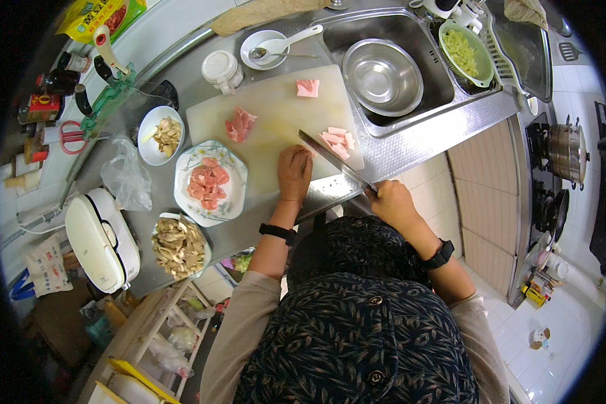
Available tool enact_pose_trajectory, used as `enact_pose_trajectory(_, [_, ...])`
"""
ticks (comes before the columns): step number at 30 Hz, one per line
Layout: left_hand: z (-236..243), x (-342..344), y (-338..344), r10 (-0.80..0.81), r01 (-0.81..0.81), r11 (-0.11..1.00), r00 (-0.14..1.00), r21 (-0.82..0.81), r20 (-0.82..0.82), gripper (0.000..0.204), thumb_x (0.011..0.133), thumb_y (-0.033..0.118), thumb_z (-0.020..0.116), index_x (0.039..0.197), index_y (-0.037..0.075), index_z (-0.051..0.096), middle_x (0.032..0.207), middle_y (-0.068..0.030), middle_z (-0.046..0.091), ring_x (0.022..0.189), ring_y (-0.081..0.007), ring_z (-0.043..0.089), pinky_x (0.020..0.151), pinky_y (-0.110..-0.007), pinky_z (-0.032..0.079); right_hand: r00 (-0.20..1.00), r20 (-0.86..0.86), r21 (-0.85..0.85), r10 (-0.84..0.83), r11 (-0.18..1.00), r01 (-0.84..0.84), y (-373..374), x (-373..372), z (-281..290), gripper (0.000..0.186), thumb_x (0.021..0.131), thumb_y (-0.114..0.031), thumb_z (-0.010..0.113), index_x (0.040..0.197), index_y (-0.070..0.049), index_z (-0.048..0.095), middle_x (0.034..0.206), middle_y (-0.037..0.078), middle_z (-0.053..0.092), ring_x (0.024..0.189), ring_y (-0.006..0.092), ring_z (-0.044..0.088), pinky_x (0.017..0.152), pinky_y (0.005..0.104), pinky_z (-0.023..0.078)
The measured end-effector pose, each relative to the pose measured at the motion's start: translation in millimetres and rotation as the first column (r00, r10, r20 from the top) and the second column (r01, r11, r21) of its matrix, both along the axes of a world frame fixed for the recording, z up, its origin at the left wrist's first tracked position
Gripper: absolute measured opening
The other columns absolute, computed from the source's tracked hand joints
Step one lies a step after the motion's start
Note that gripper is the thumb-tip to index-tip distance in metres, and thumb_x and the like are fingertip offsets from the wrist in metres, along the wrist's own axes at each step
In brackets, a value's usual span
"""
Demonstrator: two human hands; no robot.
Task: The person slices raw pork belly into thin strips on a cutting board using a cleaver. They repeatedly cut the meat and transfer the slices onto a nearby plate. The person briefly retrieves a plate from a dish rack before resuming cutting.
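Note:
My right hand is wrapped round the handle of a kitchen knife, whose blade lies slantwise over the near right part of the white cutting board. Left of the blade, my left hand presses down on the board with curled fingers. A bit of pink meat shows at its fingertips; the rest is hidden under the hand. Cut strips of pale pink meat lie just right of the blade. Farther back on the board is a square piece of meat, and a redder chunk of meat sits to the left.
Left of the board stand a flowered plate of meat pieces, a dish of sliced mushrooms and a small white bowl. Behind are a lidded jar and a bowl with spoons. A steel basin sits in the sink.

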State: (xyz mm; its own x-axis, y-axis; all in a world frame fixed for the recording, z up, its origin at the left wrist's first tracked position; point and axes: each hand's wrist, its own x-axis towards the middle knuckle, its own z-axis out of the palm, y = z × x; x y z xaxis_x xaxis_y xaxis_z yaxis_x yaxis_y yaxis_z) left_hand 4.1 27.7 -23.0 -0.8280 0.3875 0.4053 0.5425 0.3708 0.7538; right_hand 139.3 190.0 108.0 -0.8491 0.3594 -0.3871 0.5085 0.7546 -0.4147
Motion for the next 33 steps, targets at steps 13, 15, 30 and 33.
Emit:
enact_pose_trajectory(13, [4.7, -2.2, -0.4, -0.015, 0.015, 1.000, 0.999, 0.019, 0.037, 0.007, 0.076, 0.005, 0.064, 0.082, 0.003, 0.062, 0.094, -0.0110, 0.060, 0.091, -0.0293, 0.056, 0.081, -0.039, 0.045, 0.990, 0.138, 0.011, 0.038, 0.999, -0.040, -8.5, -18.9, 21.1, 0.015, 0.071, -0.013, 0.063, 0.070, 0.001, 0.064, 0.069, 0.023, 0.061, 0.067, 0.0392, 0.061, 0.064, 0.0443, 0.051])
enact_pose_trajectory(15, [4.4, -2.7, -0.7, -0.024, 0.023, 1.000, 0.999, 0.011, 0.044, 0.006, 0.077, 0.006, 0.063, 0.083, 0.003, 0.062, 0.094, -0.0112, 0.061, 0.091, -0.0293, 0.057, 0.082, -0.040, 0.045, 0.989, 0.146, 0.006, 0.032, 0.999, -0.033, -9.8, -25.4, 21.5, 0.018, 0.073, -0.015, 0.063, 0.070, 0.003, 0.063, 0.069, 0.024, 0.060, 0.068, 0.0406, 0.061, 0.064, 0.0449, 0.050])
enact_pose_trajectory(30, [-1.0, -0.2, 1.1, 0.004, -0.005, 1.000, 0.999, 0.017, 0.038, 0.007, 0.075, 0.002, 0.063, 0.082, 0.002, 0.062, 0.092, -0.0111, 0.059, 0.089, -0.0297, 0.056, 0.078, -0.038, 0.047, 0.988, 0.130, 0.092, 0.084, 0.991, -0.096, -24.4, -70.7, -10.4, 0.016, 0.070, -0.016, 0.064, 0.073, 0.000, 0.063, 0.075, 0.019, 0.064, 0.072, 0.0357, 0.064, 0.067, 0.0411, 0.053])
enact_pose_trajectory(33, [-1.2, -1.1, 2.5, 0.017, -0.017, 1.000, 0.999, 0.007, 0.034, 0.007, 0.075, 0.003, 0.063, 0.082, 0.002, 0.062, 0.093, -0.0110, 0.059, 0.089, -0.0295, 0.056, 0.078, -0.037, 0.047, 0.980, 0.173, 0.073, 0.093, 0.992, -0.107, -25.8, -78.1, -19.9, 0.017, 0.071, -0.017, 0.064, 0.077, -0.001, 0.064, 0.080, 0.017, 0.065, 0.076, 0.0331, 0.065, 0.068, 0.0397, 0.054])
